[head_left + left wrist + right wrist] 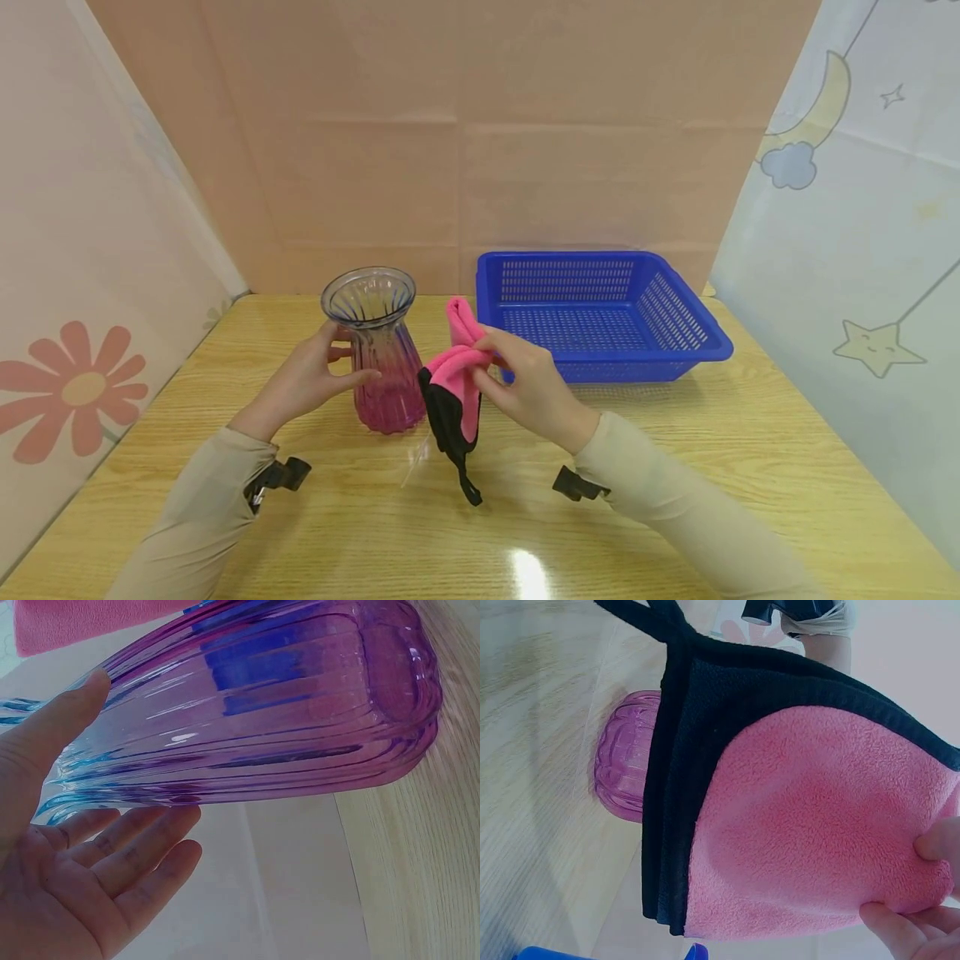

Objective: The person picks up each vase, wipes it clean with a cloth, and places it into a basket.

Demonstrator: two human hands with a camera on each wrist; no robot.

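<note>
A ribbed glass vase [390, 371], clear bluish at the flared mouth and pink-purple toward the base, is close to upright at the middle left of the table. My left hand [303, 379] holds it from the left, thumb on the near side and fingers toward the far side. In the left wrist view the thumb lies against the glass [262, 727]. My right hand [532, 387] pinches a folded pink cloth [457, 367] with black edging and a hanging loop. In the right wrist view the cloth [817, 817] hides most of the vase [622, 757].
A blue plastic basket [600, 367] with slotted walls stands at the back right of the wooden table [420, 542]. Behind the table rises a peach-coloured backdrop [457, 150]. Printed sheets with a flower and a moon hang on either side.
</note>
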